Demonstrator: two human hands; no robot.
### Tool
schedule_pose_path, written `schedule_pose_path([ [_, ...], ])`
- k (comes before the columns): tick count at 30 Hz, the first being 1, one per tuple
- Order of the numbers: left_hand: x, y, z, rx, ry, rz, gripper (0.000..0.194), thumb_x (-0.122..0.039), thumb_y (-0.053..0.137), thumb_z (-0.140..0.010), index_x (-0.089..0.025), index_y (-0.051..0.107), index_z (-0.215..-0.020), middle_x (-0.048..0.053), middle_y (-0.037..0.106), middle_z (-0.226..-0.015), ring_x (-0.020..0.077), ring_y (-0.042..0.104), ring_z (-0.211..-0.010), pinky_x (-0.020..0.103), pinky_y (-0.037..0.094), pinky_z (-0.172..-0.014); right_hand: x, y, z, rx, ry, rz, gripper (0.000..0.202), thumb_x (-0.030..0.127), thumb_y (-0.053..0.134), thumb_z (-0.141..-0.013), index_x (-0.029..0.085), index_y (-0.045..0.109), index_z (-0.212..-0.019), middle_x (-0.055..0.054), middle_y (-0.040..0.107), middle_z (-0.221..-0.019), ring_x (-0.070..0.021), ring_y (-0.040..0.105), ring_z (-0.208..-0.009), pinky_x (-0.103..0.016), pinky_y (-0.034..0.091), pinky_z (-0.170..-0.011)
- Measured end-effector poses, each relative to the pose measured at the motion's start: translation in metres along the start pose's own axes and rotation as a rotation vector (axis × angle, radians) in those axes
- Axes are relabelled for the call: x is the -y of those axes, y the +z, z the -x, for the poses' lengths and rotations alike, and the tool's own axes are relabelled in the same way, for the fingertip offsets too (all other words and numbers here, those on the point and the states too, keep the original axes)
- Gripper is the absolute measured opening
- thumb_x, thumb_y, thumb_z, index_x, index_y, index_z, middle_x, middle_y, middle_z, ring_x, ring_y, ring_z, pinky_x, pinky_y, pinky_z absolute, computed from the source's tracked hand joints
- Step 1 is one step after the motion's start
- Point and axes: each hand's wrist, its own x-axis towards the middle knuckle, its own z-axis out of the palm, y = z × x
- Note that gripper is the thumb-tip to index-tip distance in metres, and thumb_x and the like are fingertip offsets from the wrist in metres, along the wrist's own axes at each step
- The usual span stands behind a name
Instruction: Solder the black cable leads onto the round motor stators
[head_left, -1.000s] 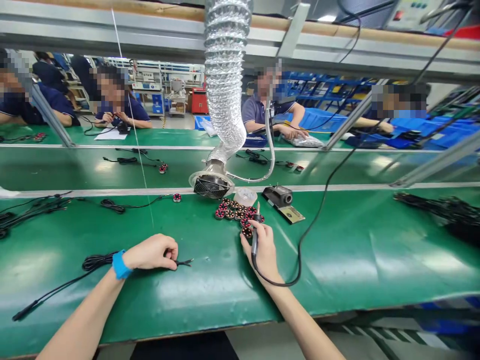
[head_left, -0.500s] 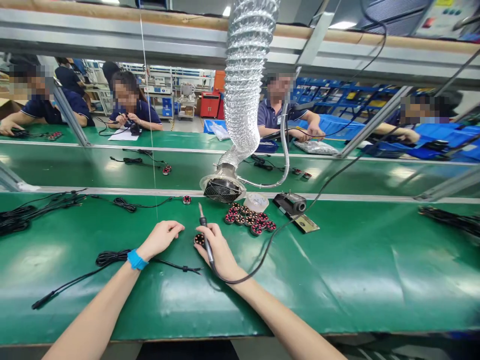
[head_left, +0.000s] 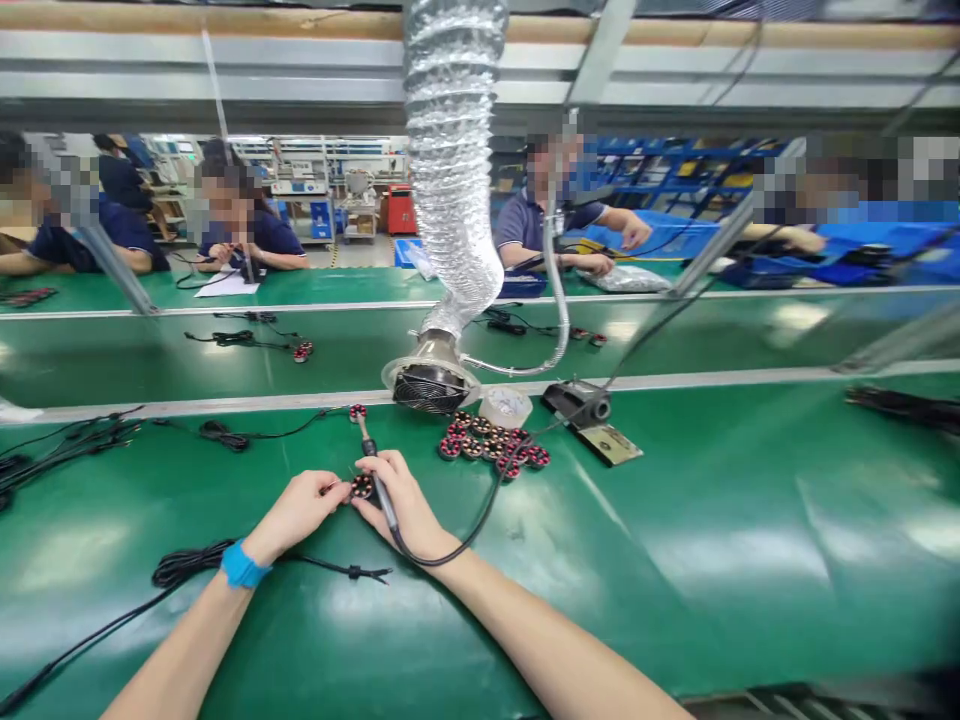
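In my right hand [head_left: 409, 510] are a soldering iron [head_left: 384, 497], its tip pointing away from me, and a small round coil part [head_left: 362, 487] with copper-coloured segments, pinched at the fingertips. My left hand [head_left: 300, 512], with a blue wristband, is closed in a pinch right beside that part. What its fingers hold is too small to make out. A coiled black cable [head_left: 187, 563] lies under my left wrist, its split wire end [head_left: 371, 574] in front of the hands. Beyond the iron's tip sits another round coil part [head_left: 358, 412] at a cable's end.
Several round coil parts [head_left: 487, 445] are grouped beside a tape roll [head_left: 506, 407]. A soldering iron stand [head_left: 581, 405] is to their right. A fume duct [head_left: 454, 150] hangs over the bench [head_left: 712, 520]. Black cables lie at both sides; co-workers sit opposite.
My left hand has come up against the coil part in my right hand, closing the gap between them. The camera view has shifted slightly, and the right hand still holds the iron and part.
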Motion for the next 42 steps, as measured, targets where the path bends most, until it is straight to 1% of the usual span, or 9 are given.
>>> schedule_pose_path([
  [3,0.002,0.003,-0.003,0.004,-0.046,0.083,0.04,-0.057,0.054,-0.074,-0.018,0.057,-0.065,-0.001,0.055,-0.061,0.016,0.046,-0.06,0.027,0.031,-0.057,0.0,-0.001,-0.001,0.007,0.006,-0.002,0.045,0.01,0.066,-0.082,0.024,0.053,-0.122,-0.005,0.049,-0.112,-0.0155,0.061,-0.092,-0.029,0.053,-0.087],
  [8,0.0,0.005,-0.004,-0.037,0.014,0.231,0.04,-0.057,0.058,-0.074,-0.017,0.058,-0.07,0.001,0.06,-0.069,0.0163,0.052,-0.066,0.026,0.04,-0.062,-0.002,-0.004,-0.002,0.018,0.02,0.044,0.049,0.009,0.068,-0.08,0.025,0.053,-0.124,-0.004,0.049,-0.113,-0.0154,0.06,-0.092,-0.029,0.052,-0.087],
  [18,-0.008,-0.009,-0.005,-0.238,0.221,0.007,0.032,-0.045,0.053,-0.087,-0.019,0.07,-0.093,0.006,0.067,-0.093,0.0212,0.061,-0.088,0.031,0.046,-0.082,-0.002,-0.01,-0.003,0.018,-0.059,0.014,0.052,0.006,0.068,-0.08,0.024,0.051,-0.125,-0.005,0.05,-0.113,-0.0164,0.06,-0.094,-0.031,0.051,-0.089],
  [24,-0.002,-0.003,-0.006,-0.177,0.22,-0.166,0.032,-0.046,0.051,-0.086,-0.02,0.067,-0.076,0.004,0.063,-0.079,0.0194,0.057,-0.072,0.031,0.043,-0.07,-0.005,-0.012,-0.001,0.045,-0.048,-0.048,0.051,0.006,0.068,-0.08,0.022,0.05,-0.125,-0.005,0.049,-0.113,-0.0155,0.06,-0.094,-0.031,0.051,-0.089],
  [28,-0.004,0.001,-0.009,-0.128,0.142,-0.02,0.037,-0.053,0.052,-0.082,-0.018,0.062,-0.073,0.004,0.062,-0.076,0.0194,0.055,-0.073,0.03,0.042,-0.07,-0.006,-0.012,-0.002,0.055,-0.05,-0.075,0.051,0.005,0.067,-0.08,0.024,0.05,-0.124,-0.005,0.05,-0.114,-0.0148,0.061,-0.093,-0.031,0.051,-0.088],
  [32,-0.009,0.0,-0.007,-0.089,0.011,0.288,0.047,-0.064,0.06,-0.075,-0.017,0.058,-0.074,-0.006,0.042,-0.058,0.0106,0.035,-0.052,0.023,0.029,-0.051,-0.007,-0.012,-0.003,0.052,-0.047,-0.065,0.051,0.005,0.068,-0.079,0.024,0.051,-0.123,-0.004,0.05,-0.114,-0.0151,0.062,-0.092,-0.03,0.052,-0.086],
  [35,-0.01,-0.007,-0.002,-0.142,-0.06,0.441,0.053,-0.068,0.064,-0.071,-0.017,0.058,-0.083,-0.012,0.026,-0.053,0.0076,0.018,-0.046,0.022,0.014,-0.045,-0.006,-0.013,-0.004,0.036,-0.037,-0.055,0.052,0.006,0.069,-0.078,0.025,0.051,-0.123,-0.004,0.05,-0.113,-0.015,0.061,-0.093,-0.031,0.052,-0.087],
  [38,-0.008,-0.009,0.002,-0.141,-0.068,0.342,0.056,-0.068,0.068,-0.068,-0.014,0.064,-0.081,-0.008,0.037,-0.052,0.0081,0.028,-0.048,0.022,0.02,-0.046,-0.007,-0.015,-0.005,0.018,-0.036,-0.061,0.052,0.006,0.07,-0.078,0.023,0.051,-0.123,-0.004,0.049,-0.114,-0.0148,0.061,-0.092,-0.031,0.052,-0.087],
  [42,-0.006,-0.002,0.0,-0.011,-0.046,0.213,0.053,-0.065,0.07,-0.067,-0.013,0.069,-0.081,0.001,0.061,-0.068,0.0141,0.049,-0.061,0.025,0.036,-0.057,-0.011,-0.016,-0.005,-0.004,-0.028,-0.061,0.051,0.006,0.068,-0.079,0.023,0.05,-0.123,-0.004,0.049,-0.113,-0.0143,0.061,-0.09,-0.03,0.052,-0.086],
])
